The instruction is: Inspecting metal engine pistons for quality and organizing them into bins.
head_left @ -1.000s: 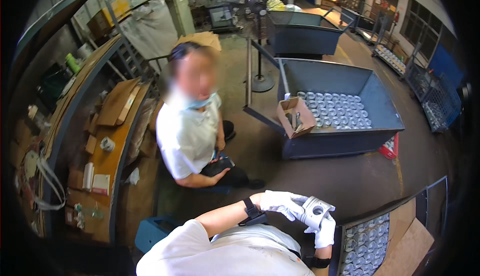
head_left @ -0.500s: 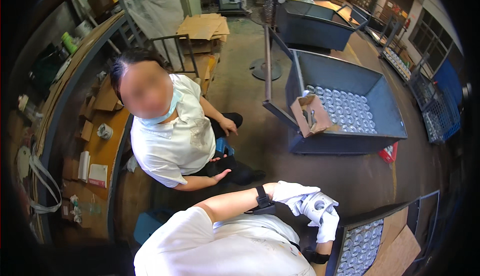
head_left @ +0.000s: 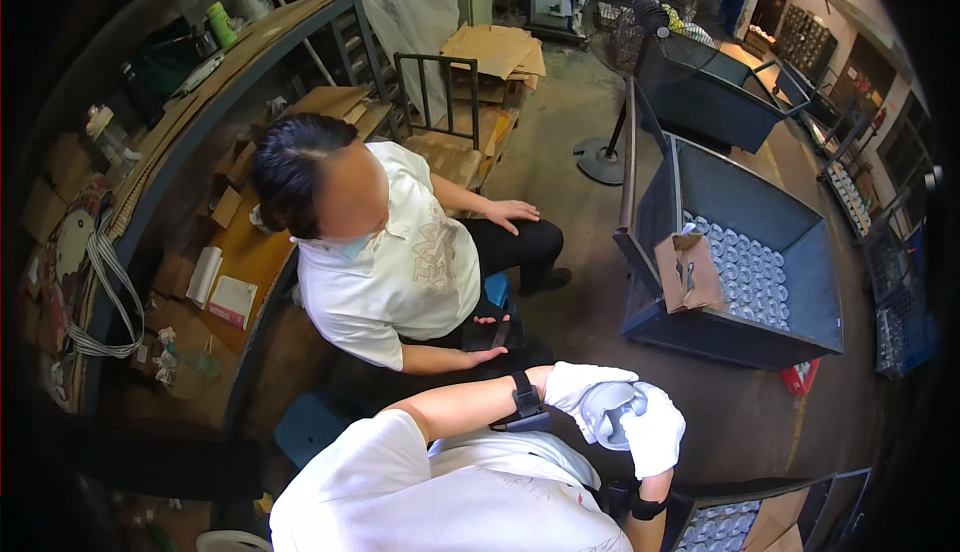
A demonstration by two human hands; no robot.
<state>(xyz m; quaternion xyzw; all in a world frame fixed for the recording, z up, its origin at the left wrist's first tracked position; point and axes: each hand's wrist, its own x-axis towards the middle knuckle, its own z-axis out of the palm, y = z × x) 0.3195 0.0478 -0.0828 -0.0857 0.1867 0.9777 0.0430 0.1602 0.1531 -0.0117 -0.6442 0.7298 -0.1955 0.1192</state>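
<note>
Head view: both hands are gloved in white and meet on one grey metal part (head_left: 610,414), held in front of the wearer's chest. Take that part as the landmark.

- Left hand (head_left: 578,385): just left of the part, fingers curled round its near side, gripping it. Black strap on that wrist.
- Right hand (head_left: 655,437): just right of and below the part, fingers wrapped over it, pressing it against the left hand. So both sets of fingers are clamped on the same piece.
- Change over the last second: the hands and the part have kept nearly the same spot in the picture, while the view has swung, so the seated co-worker (head_left: 385,252) has gone from above the part to its upper left. My read: the part is being held and worked in place, not carried or set down yet.
- Co-worker's hand rests on a dark phone (head_left: 490,335), up and left of the part, well clear of the gloved hands.
- Grey bin (head_left: 740,337) of round silver pieces sits up and right of the part, with a cardboard box (head_left: 688,270) hooked on its near wall.
- Second tray of silver pieces (head_left: 715,527) lies below and right of the part, near the right hand.
- Long bench (head_left: 150,152) with cardboard and clutter runs far left of the part.
</note>
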